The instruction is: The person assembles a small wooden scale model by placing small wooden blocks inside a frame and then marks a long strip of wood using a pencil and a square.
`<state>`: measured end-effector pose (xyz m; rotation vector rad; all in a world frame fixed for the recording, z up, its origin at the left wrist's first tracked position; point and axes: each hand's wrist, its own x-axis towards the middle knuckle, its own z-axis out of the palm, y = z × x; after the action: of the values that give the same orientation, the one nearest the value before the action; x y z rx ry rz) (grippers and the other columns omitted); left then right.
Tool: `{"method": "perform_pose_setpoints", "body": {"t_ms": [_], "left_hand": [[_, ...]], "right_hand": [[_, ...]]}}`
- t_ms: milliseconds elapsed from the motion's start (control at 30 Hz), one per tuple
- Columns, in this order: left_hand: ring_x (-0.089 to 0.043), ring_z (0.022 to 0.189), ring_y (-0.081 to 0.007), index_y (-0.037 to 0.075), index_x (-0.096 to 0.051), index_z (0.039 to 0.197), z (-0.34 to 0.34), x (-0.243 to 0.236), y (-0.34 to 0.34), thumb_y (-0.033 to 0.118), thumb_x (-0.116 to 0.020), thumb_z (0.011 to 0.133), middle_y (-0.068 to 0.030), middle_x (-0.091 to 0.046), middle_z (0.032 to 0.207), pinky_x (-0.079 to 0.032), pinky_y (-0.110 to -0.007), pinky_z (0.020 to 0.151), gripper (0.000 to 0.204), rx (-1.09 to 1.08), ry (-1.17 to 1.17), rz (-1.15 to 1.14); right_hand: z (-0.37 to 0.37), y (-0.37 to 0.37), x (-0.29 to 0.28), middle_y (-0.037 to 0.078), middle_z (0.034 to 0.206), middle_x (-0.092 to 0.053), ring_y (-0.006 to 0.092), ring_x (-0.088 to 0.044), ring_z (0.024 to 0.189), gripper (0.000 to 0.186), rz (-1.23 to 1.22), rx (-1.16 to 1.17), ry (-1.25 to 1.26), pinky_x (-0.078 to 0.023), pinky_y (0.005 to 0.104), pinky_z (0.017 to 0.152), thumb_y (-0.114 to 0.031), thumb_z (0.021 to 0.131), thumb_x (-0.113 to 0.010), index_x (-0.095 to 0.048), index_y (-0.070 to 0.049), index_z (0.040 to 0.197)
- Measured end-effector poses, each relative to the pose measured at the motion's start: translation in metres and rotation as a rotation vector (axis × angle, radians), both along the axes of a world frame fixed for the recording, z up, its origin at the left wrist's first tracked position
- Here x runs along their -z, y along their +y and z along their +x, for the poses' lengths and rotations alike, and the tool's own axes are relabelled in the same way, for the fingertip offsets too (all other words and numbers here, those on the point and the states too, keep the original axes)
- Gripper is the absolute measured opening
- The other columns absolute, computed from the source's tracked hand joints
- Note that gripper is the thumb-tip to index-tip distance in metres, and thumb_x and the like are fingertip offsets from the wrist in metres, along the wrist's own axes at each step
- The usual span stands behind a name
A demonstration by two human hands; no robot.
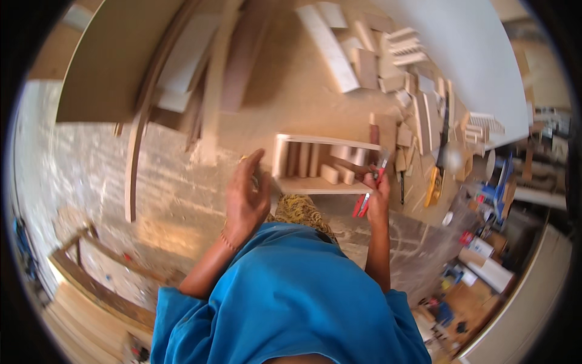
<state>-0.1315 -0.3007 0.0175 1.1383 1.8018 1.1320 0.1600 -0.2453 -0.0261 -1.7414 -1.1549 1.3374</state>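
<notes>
- Fingers [250, 165] of the left hand [245, 197] are spread, gripping nothing, just left of the wooden box [327, 140]; contact with it I can't confirm.
- Over at the box's right end, the right hand [379, 193] has its fingers curled round a red-handled tool [381, 175], its jaws too blurred to read.
- Inside the box, upright slats [314, 159] at the left, small blocks [330, 175] at the right!
- Good handling here, I'd judge: left palm bracing the box, tool tip clear of the thin walls, no loose block nudged.
- Beyond the box, rightward: scattered offcuts [365, 68] and a yellow-handled tool [433, 187].
</notes>
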Motion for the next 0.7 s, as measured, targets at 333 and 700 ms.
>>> {"method": "perform_pose_setpoints", "body": {"t_ms": [333,700], "left_hand": [[-0.005,0.136,-0.0372,0.005,-0.007,0.142,0.098,-0.060,0.069,0.040,-0.080,0.053,-0.0212,-0.007,0.146,-0.002,-0.055,0.107,0.120,0.867,0.791,-0.027],[-0.017,0.132,-0.0371,-0.003,-0.002,0.139,0.129,-0.029,0.094,0.042,-0.080,0.054,-0.0259,-0.015,0.140,-0.007,-0.057,0.105,0.123,1.004,1.061,-0.071]], "right_hand": [[-0.009,-0.028,-0.025,0.026,0.101,-0.056,0.0402,-0.056,0.091,0.029,-0.096,-0.067,-0.106,-0.046,0.0376,0.076,-0.008,0.091,-0.041,-0.043,0.000,0.119],[0.005,-0.026,-0.006,0.023,0.095,-0.056,0.0367,-0.060,0.082,0.025,0.022,-0.314,-0.284,-0.049,0.0427,0.063,-0.009,0.089,-0.047,-0.041,0.002,0.111]]}}
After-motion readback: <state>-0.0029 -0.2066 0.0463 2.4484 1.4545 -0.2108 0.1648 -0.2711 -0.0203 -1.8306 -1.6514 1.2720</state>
